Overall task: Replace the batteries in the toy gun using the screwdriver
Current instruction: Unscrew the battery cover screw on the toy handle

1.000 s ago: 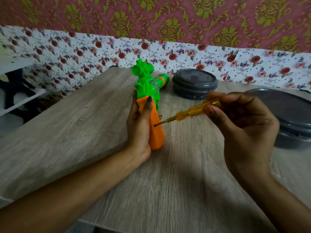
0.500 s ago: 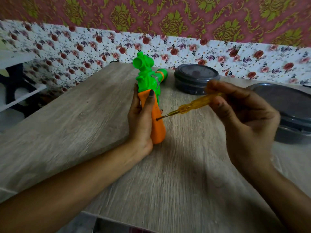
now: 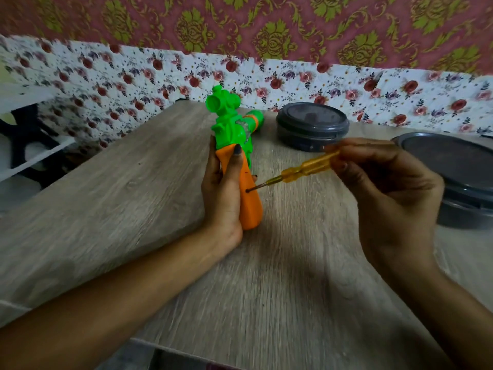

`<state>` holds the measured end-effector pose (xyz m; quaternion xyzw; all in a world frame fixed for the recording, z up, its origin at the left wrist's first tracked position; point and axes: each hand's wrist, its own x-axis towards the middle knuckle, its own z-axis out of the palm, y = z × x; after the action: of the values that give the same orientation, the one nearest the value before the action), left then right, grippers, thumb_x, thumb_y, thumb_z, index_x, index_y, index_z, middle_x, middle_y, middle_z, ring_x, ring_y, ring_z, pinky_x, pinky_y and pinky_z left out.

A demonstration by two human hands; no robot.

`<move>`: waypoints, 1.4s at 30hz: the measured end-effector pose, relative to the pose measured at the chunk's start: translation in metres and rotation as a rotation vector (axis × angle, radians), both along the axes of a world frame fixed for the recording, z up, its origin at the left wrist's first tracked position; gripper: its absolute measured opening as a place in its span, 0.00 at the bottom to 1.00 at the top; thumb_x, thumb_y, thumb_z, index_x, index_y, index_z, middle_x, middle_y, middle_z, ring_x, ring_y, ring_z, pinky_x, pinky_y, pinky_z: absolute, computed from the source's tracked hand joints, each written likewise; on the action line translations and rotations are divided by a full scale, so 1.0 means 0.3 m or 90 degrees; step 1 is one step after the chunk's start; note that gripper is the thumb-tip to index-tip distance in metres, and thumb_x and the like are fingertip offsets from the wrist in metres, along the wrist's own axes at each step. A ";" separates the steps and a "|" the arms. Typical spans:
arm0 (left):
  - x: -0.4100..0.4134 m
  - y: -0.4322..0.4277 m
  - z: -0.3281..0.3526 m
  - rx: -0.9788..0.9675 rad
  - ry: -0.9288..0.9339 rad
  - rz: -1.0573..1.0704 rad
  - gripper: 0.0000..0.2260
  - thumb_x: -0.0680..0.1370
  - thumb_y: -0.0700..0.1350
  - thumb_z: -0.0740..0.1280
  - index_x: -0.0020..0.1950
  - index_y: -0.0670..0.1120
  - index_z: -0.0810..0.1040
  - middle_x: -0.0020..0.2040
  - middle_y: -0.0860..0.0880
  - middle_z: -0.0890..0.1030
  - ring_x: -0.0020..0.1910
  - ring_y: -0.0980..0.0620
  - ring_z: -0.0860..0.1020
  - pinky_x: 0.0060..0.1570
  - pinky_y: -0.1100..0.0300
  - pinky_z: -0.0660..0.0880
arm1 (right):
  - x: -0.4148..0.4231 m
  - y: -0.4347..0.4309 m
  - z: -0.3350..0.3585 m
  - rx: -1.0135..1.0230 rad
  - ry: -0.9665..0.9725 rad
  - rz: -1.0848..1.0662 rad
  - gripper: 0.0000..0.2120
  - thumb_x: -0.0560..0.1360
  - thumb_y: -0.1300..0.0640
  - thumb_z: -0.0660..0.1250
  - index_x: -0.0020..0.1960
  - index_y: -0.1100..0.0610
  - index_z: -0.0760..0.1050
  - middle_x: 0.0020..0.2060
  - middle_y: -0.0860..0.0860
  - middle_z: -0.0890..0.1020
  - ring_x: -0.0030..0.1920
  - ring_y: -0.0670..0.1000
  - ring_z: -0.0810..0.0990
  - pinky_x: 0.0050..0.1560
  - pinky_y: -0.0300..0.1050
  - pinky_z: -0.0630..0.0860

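A: What is nearest?
B: Two forearms come in from the bottom edge over the wooden table (image 3: 133, 198). At centre frame the left grip (image 3: 222, 193) is curled round the gun (image 3: 250, 209), thumb laid along its orange handle, with the green body beyond.

A: And the other one?
B: Right of centre, the right grip (image 3: 386, 193) pinches the yellow handle of the screwdriver (image 3: 306, 169). The tip sits in a hole in the side of the orange handle.

A: Farther back?
B: A dark lidded tub (image 3: 312, 126) stands past the gun and a larger tub (image 3: 458, 169) at the right edge. Floral wallpaper (image 3: 293, 84) runs across the top.
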<state>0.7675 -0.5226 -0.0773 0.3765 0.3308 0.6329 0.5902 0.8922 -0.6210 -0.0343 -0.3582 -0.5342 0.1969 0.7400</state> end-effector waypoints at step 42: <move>-0.005 -0.011 0.009 -0.001 -0.008 0.000 0.20 0.78 0.44 0.62 0.70 0.48 0.69 0.53 0.50 0.77 0.40 0.59 0.76 0.33 0.69 0.75 | -0.027 -0.012 -0.006 -0.011 0.044 0.043 0.14 0.62 0.59 0.73 0.48 0.53 0.81 0.53 0.49 0.83 0.57 0.52 0.79 0.56 0.43 0.77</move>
<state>0.7661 -0.5260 -0.0746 0.3720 0.3273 0.6353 0.5923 0.8840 -0.6245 -0.0361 -0.3393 -0.5185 0.2389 0.7477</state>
